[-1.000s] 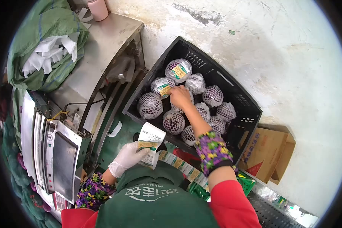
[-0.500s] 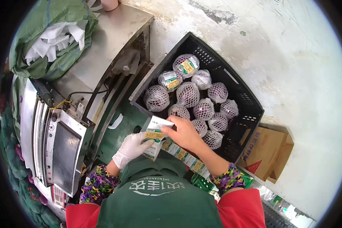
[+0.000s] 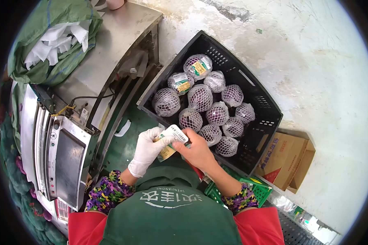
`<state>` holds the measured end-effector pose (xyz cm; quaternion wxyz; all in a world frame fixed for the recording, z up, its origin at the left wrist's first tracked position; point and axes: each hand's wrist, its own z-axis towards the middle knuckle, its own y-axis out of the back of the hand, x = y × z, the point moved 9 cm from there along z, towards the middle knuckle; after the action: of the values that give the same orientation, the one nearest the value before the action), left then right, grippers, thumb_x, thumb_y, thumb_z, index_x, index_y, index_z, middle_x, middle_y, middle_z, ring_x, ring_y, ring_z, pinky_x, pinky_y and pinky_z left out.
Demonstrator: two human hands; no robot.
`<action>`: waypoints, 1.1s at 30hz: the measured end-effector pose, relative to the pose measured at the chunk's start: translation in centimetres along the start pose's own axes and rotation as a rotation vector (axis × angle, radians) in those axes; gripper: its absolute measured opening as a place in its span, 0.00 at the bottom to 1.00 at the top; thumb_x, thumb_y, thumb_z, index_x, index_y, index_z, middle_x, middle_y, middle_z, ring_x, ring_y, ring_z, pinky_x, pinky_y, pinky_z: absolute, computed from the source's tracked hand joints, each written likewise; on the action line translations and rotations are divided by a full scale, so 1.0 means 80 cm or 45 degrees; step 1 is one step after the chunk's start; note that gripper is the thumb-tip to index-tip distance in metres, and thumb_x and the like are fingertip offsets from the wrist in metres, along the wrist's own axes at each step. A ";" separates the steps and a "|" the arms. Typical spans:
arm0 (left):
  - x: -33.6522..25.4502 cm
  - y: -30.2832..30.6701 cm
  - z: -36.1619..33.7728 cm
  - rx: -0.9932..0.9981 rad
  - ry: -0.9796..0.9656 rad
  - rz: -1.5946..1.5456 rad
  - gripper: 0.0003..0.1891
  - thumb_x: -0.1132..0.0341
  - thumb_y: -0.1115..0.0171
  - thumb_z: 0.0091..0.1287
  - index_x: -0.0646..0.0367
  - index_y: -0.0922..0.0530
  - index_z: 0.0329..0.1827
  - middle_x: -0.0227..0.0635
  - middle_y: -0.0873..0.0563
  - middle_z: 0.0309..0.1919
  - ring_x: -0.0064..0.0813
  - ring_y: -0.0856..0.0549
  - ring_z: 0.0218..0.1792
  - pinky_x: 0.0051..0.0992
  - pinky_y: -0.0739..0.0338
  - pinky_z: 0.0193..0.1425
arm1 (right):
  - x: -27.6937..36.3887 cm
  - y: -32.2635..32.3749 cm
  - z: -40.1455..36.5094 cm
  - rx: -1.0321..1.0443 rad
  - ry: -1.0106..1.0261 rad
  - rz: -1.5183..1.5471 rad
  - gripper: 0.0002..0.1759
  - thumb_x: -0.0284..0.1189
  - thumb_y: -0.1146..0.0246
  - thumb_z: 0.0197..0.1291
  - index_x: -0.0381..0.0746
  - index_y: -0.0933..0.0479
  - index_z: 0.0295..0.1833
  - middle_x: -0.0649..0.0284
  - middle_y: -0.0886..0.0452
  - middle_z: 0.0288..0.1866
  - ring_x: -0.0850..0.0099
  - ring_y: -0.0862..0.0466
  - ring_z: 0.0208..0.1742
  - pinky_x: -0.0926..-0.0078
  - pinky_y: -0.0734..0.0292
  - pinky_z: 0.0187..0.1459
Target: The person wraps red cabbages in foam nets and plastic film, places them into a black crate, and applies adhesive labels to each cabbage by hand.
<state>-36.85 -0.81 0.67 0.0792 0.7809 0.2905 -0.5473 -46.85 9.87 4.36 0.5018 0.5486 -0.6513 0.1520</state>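
My left hand (image 3: 146, 150), in a white glove, pinches a printed label (image 3: 172, 133) with a barcode on its white end and yellow and green on its lower part. My bare right hand (image 3: 197, 152) closes on the label's right edge with thumb and fingers. Both hands are close together above my apron, at the near side of a black crate (image 3: 249, 83). Several round purple vegetables (image 3: 200, 98) in white netting lie in the crate. Two at its far left, such as the top one (image 3: 198, 66), carry yellow and green labels.
A metal-framed machine (image 3: 69, 159) stands at left beside a steel table (image 3: 122, 24). On the table rests a green sack (image 3: 65, 77) of white netting pieces (image 3: 55, 43). Right of the crate are an open cardboard box (image 3: 288, 157) and a green basket (image 3: 261, 190).
My hands have drawn closer together around the label, now folded or turned with its barcode end up. The strip of labels beneath my right arm no longer shows.
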 end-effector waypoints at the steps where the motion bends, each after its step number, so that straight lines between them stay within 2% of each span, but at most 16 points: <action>1: 0.010 0.001 -0.001 0.046 0.074 0.053 0.06 0.71 0.31 0.59 0.63 0.20 0.33 0.23 0.20 0.26 0.11 0.25 0.28 0.18 0.28 0.34 | 0.000 0.002 0.005 -0.026 0.079 0.145 0.13 0.36 0.38 0.60 0.36 0.23 0.37 0.60 0.23 0.25 0.74 0.24 0.26 0.73 0.29 0.31; 5: 0.028 -0.011 -0.036 0.113 0.399 -0.193 0.08 0.69 0.31 0.60 0.65 0.17 0.39 0.28 0.15 0.30 0.14 0.19 0.31 0.17 0.23 0.37 | -0.013 0.055 0.057 -0.201 0.280 0.116 0.07 0.26 0.39 0.59 0.33 0.26 0.37 0.62 0.23 0.26 0.78 0.26 0.29 0.74 0.28 0.33; 8: 0.074 0.029 -0.068 0.074 0.588 -0.204 0.12 0.67 0.33 0.62 0.66 0.17 0.44 0.35 0.13 0.33 0.17 0.15 0.32 0.18 0.21 0.37 | -0.061 0.106 0.134 -0.271 0.104 0.082 0.09 0.28 0.38 0.60 0.32 0.25 0.40 0.65 0.20 0.32 0.82 0.25 0.32 0.80 0.29 0.34; 9: 0.083 0.042 -0.074 0.000 0.629 -0.220 0.12 0.67 0.34 0.63 0.66 0.17 0.45 0.36 0.13 0.33 0.18 0.15 0.31 0.18 0.20 0.36 | -0.071 0.101 0.155 -0.334 0.184 0.068 0.14 0.32 0.35 0.56 0.31 0.25 0.38 0.57 0.18 0.32 0.72 0.19 0.33 0.71 0.25 0.37; 13: 0.053 0.069 -0.073 -0.167 0.428 -0.253 0.11 0.68 0.35 0.64 0.67 0.17 0.44 0.36 0.12 0.33 0.18 0.15 0.30 0.17 0.21 0.34 | -0.085 0.016 0.209 -0.207 0.091 -0.195 0.20 0.34 0.32 0.52 0.31 0.27 0.44 0.47 0.19 0.42 0.55 0.18 0.45 0.63 0.24 0.45; 14: 0.047 0.073 -0.072 -0.178 0.398 -0.253 0.10 0.69 0.36 0.64 0.67 0.17 0.44 0.35 0.12 0.33 0.17 0.15 0.30 0.17 0.21 0.33 | -0.082 0.005 0.208 -0.277 0.184 -0.590 0.24 0.33 0.31 0.49 0.32 0.29 0.48 0.44 0.23 0.48 0.51 0.21 0.50 0.61 0.25 0.46; 19: 0.053 0.092 -0.070 -0.242 0.318 -0.199 0.10 0.70 0.35 0.64 0.67 0.17 0.45 0.35 0.12 0.34 0.16 0.15 0.30 0.17 0.21 0.33 | -0.066 -0.008 0.184 -0.469 0.306 -0.656 0.31 0.29 0.30 0.47 0.32 0.33 0.56 0.46 0.26 0.54 0.46 0.24 0.53 0.58 0.26 0.51; 21: 0.053 0.089 -0.067 -0.252 0.291 -0.186 0.10 0.71 0.36 0.64 0.67 0.17 0.45 0.35 0.12 0.34 0.16 0.16 0.30 0.17 0.21 0.33 | -0.047 -0.049 0.172 -0.421 0.762 -0.746 0.36 0.29 0.32 0.51 0.31 0.39 0.64 0.41 0.29 0.58 0.44 0.28 0.59 0.60 0.30 0.59; 23: 0.045 0.076 -0.058 -0.220 0.268 -0.219 0.10 0.71 0.36 0.64 0.67 0.17 0.46 0.35 0.12 0.34 0.16 0.16 0.29 0.17 0.21 0.32 | -0.051 -0.043 0.177 -0.419 0.751 -0.691 0.38 0.31 0.31 0.50 0.30 0.37 0.65 0.41 0.29 0.59 0.45 0.29 0.61 0.62 0.32 0.62; 25: 0.045 0.071 -0.050 -0.204 0.270 -0.213 0.10 0.71 0.36 0.64 0.67 0.17 0.46 0.35 0.12 0.34 0.16 0.16 0.30 0.17 0.21 0.32 | -0.057 -0.036 0.188 -0.215 0.395 -0.699 0.34 0.33 0.31 0.51 0.32 0.34 0.62 0.44 0.29 0.59 0.47 0.28 0.61 0.59 0.31 0.60; 26: 0.042 0.069 -0.045 -0.192 0.250 -0.209 0.10 0.71 0.36 0.64 0.67 0.17 0.46 0.35 0.12 0.34 0.16 0.16 0.29 0.17 0.21 0.32 | -0.051 -0.026 0.182 -0.197 0.345 -0.284 0.31 0.35 0.33 0.55 0.32 0.32 0.61 0.46 0.25 0.55 0.52 0.24 0.57 0.65 0.30 0.58; 27: 0.040 0.066 -0.041 -0.183 0.232 -0.213 0.10 0.71 0.36 0.64 0.67 0.17 0.45 0.35 0.12 0.34 0.16 0.16 0.29 0.17 0.21 0.31 | -0.022 -0.026 0.152 0.116 0.158 0.552 0.25 0.37 0.36 0.59 0.32 0.28 0.56 0.49 0.22 0.51 0.57 0.21 0.51 0.72 0.29 0.56; 29: 0.042 0.060 -0.034 -0.150 0.248 -0.242 0.11 0.72 0.36 0.64 0.66 0.18 0.48 0.34 0.12 0.34 0.17 0.16 0.30 0.17 0.21 0.32 | 0.012 -0.029 0.095 0.193 0.276 0.570 0.16 0.34 0.38 0.62 0.31 0.26 0.47 0.58 0.19 0.42 0.79 0.22 0.45 0.76 0.26 0.46; 31: 0.024 0.040 -0.021 0.021 0.171 -0.154 0.14 0.72 0.35 0.63 0.66 0.20 0.51 0.35 0.13 0.39 0.18 0.16 0.36 0.19 0.21 0.40 | 0.026 -0.009 0.056 0.085 0.160 -0.034 0.12 0.32 0.37 0.61 0.33 0.25 0.41 0.60 0.19 0.31 0.78 0.21 0.34 0.75 0.26 0.35; 32: -0.012 0.032 -0.015 -0.224 -0.196 -0.236 0.15 0.73 0.34 0.62 0.67 0.21 0.51 0.37 0.15 0.44 0.19 0.17 0.42 0.21 0.22 0.48 | 0.029 -0.002 0.044 -0.074 0.227 -0.050 0.12 0.33 0.37 0.61 0.33 0.24 0.37 0.62 0.22 0.23 0.77 0.23 0.27 0.73 0.29 0.29; 33: -0.036 0.022 -0.013 -0.250 -0.186 -0.271 0.15 0.75 0.35 0.61 0.67 0.22 0.52 0.38 0.17 0.48 0.19 0.18 0.45 0.22 0.24 0.52 | 0.025 -0.004 0.034 -0.078 0.176 -0.088 0.12 0.34 0.38 0.60 0.34 0.24 0.37 0.58 0.22 0.23 0.73 0.21 0.27 0.72 0.28 0.31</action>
<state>-35.76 -2.85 3.36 0.1176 0.6925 0.4170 -0.5768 -47.72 6.59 4.65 0.5670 0.5434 -0.6001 0.1522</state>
